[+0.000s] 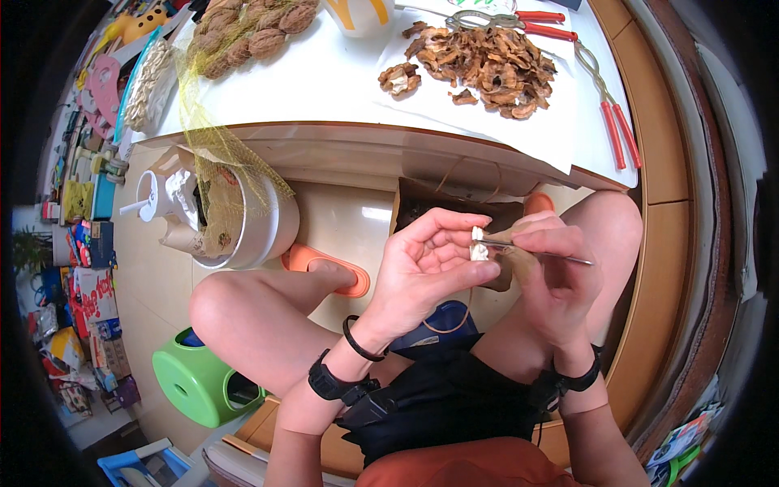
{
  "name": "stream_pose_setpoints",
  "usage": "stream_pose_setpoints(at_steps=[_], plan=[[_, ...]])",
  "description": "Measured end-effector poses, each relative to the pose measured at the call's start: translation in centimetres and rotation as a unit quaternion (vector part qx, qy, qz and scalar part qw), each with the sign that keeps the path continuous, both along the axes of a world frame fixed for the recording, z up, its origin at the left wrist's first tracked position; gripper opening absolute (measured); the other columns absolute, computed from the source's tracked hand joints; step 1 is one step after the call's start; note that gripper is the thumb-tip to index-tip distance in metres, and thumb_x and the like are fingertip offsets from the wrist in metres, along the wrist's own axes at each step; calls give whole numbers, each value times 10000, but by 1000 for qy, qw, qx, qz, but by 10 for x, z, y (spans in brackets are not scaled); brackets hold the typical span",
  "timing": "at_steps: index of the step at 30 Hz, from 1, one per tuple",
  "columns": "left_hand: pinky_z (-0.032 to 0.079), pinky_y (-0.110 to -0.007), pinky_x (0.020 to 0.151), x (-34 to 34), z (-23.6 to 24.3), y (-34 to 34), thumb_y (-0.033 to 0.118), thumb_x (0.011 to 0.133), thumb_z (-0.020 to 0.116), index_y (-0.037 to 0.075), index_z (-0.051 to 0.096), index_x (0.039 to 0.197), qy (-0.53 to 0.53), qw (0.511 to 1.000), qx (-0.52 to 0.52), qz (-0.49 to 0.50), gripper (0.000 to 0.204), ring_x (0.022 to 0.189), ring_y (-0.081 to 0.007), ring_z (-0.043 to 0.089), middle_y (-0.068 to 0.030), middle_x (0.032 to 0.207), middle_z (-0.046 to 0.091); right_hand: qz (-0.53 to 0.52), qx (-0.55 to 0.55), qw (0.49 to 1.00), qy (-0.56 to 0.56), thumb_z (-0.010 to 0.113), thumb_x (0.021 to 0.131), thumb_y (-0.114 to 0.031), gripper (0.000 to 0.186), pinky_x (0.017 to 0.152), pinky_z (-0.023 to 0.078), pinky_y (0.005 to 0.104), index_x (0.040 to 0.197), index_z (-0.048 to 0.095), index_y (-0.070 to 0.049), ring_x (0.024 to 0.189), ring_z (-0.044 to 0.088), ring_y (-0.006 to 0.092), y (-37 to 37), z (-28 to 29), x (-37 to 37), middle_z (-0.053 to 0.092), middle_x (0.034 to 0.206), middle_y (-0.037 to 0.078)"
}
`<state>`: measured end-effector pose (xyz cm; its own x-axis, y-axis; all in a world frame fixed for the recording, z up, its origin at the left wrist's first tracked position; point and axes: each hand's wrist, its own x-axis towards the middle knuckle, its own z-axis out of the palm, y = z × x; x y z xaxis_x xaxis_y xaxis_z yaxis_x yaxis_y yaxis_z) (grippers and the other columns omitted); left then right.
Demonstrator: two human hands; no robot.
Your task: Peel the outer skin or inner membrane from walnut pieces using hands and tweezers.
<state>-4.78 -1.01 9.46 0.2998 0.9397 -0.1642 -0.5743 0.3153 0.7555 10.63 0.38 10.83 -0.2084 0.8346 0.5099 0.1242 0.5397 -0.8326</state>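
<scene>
Over my lap, my left hand (430, 264) pinches a pale, peeled walnut kernel piece (479, 252) between thumb and fingertips. My right hand (556, 272) grips a thin metal pick (548, 255), its tip at the kernel. On the white-covered table beyond lies a heap of brown, flaky walnut scraps (495, 69). Beside the heap sits a walnut kernel with brown skin and pale patches (399, 79). Whole walnuts (268, 36) lie at the table's far left, partly in a yellow net bag (203, 105) that hangs over the edge.
Red-handled plier-like crackers (614, 130) lie at the table's right. A clear bag of pale pieces (148, 85) sits at its left end. Below stand a white bin (272, 231) holding rubbish, a brown paper bag (414, 203) and a green stool (191, 377).
</scene>
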Motion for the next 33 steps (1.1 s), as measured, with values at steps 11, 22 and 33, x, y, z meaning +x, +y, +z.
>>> stream_pose_setpoints(at_steps=[11, 22, 33], plan=[[477, -198, 736, 3, 1, -1, -103, 687, 628, -22, 479, 1035, 23, 998, 32, 39, 387, 800, -92, 567, -68, 884, 561, 38, -133, 987, 85, 534, 695, 135, 183, 695, 441, 268, 838, 510, 23, 779, 543, 194, -6, 2, 4, 546, 806, 107], [465, -197, 740, 3, 1, 0, -49, 736, 606, -21, 469, 1075, 80, 995, 28, 58, 367, 799, -86, 560, -72, 902, 570, -20, -192, 975, 110, 517, 751, 98, 144, 701, 430, 215, 876, 490, 33, 798, 535, 133, -3, 10, 4, 535, 824, 91], [461, -207, 733, -4, -7, 4, 28, 827, 508, -7, 439, 1145, 75, 997, -13, 23, 328, 814, -91, 559, -124, 1011, 577, -75, -109, 988, -75, 541, 697, 85, 159, 646, 442, 224, 840, 556, 18, 726, 567, 148, 3, 5, 8, 577, 780, 86]])
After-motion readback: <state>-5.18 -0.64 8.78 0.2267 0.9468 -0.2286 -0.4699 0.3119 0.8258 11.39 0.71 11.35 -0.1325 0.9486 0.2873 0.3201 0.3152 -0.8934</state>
